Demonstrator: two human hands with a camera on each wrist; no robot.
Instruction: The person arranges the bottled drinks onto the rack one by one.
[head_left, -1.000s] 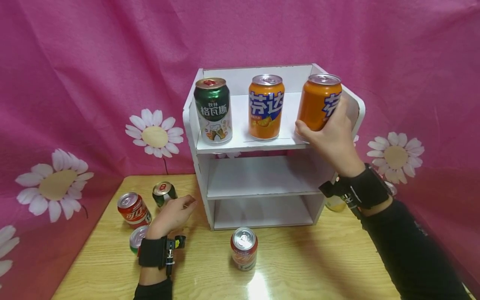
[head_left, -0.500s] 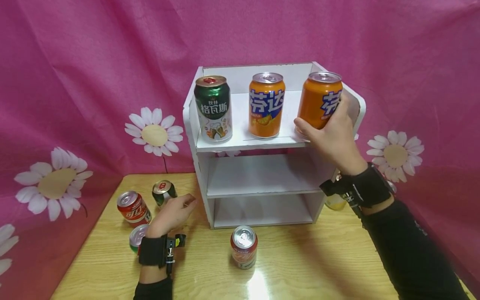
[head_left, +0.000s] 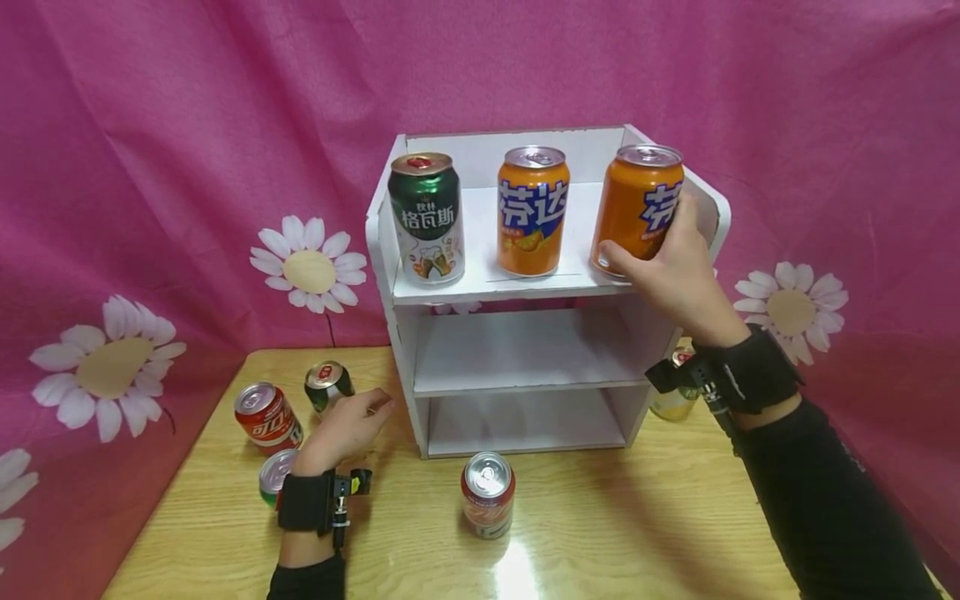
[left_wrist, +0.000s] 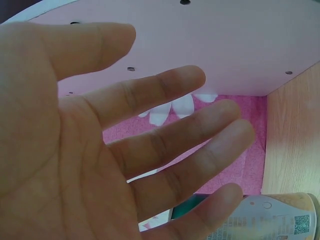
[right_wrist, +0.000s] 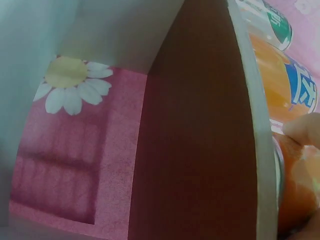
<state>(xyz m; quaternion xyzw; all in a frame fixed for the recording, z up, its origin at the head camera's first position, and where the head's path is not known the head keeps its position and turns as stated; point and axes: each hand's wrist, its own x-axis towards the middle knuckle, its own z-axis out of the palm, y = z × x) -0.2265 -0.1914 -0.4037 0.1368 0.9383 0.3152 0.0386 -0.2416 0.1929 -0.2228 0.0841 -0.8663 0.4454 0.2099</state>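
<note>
Someone's right hand (head_left: 678, 271) has edged outward, fingers around an orange can (head_left: 628, 204) on the white shelf (head_left: 517, 354); pink daisy cloth (head_left: 525, 67) hangs behind it, wooden bench (head_left: 585, 517) below. Loose-fingered, the left hand (head_left: 348, 429) partly hides a dark can (head_left: 326, 379); the right wrist strap (head_left: 753, 371) half-covers a yellowish can (head_left: 673, 410).

We are finding the head view bright, white glare gleaming on the tabletop (head_left: 570, 500) left of a soft shadow; we are getting a hazier right wrist view, the shelf (right_wrist: 200, 130) lying dark underneath.
</note>
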